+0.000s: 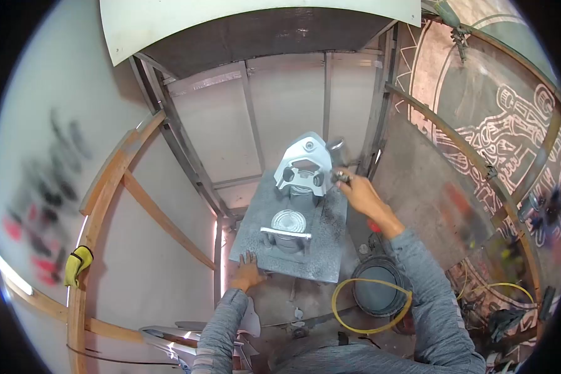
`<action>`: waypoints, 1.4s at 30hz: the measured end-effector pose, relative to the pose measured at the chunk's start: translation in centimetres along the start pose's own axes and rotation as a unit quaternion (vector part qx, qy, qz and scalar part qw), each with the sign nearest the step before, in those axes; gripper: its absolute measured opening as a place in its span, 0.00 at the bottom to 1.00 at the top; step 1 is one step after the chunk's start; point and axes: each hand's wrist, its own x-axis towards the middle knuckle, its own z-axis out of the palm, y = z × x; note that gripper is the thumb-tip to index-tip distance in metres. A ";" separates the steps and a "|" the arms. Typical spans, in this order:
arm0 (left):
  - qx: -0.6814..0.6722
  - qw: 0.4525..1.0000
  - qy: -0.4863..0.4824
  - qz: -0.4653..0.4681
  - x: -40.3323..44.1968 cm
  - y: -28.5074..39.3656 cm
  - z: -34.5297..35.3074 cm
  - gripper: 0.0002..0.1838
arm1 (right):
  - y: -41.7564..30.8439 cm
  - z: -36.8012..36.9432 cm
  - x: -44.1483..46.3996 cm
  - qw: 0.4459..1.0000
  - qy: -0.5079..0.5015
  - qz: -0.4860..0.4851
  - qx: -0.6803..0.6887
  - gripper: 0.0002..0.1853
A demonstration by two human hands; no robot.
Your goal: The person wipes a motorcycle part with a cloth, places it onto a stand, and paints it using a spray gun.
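A spray gun (341,177) with a grey cup is gripped in my right hand (361,194), just right of a pale silver bracket-like part (306,151). That part stands toward the far end of a speckled grey board (327,246) and has a round hole near its top. Closer to me on the board sits a round ridged silver piece (288,221) with a flat bar across its near side. My left hand (247,274) lies at the board's near left corner, fingers spread and touching its edge.
A yellow hose (335,305) loops below my right arm, in front of a dark bucket (378,283). Wooden frame rails (100,193) run along the left, with a yellow glove (78,265) hung on one. Another rail (442,121) crosses the right wall. A white hood (262,12) overhangs the back.
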 end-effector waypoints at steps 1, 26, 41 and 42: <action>0.000 1.000 -0.001 0.003 -0.1 0.1 -0.1 0.63 | -0.6 -0.5 -0.9 0.999 -0.051 -0.005 -0.001 0.21; 0.013 0.989 0.059 0.133 -6.9 16.0 1.9 0.38 | 4.7 -3.5 -5.1 0.985 0.140 -0.014 0.099 0.22; 0.045 0.999 0.016 0.021 -7.3 16.4 2.9 0.43 | 6.2 -4.0 -12.4 0.985 -0.009 0.005 0.173 0.22; 0.047 0.999 0.017 0.021 -7.2 15.9 3.2 0.45 | 6.2 -4.4 -12.0 0.987 0.056 -0.013 0.150 0.22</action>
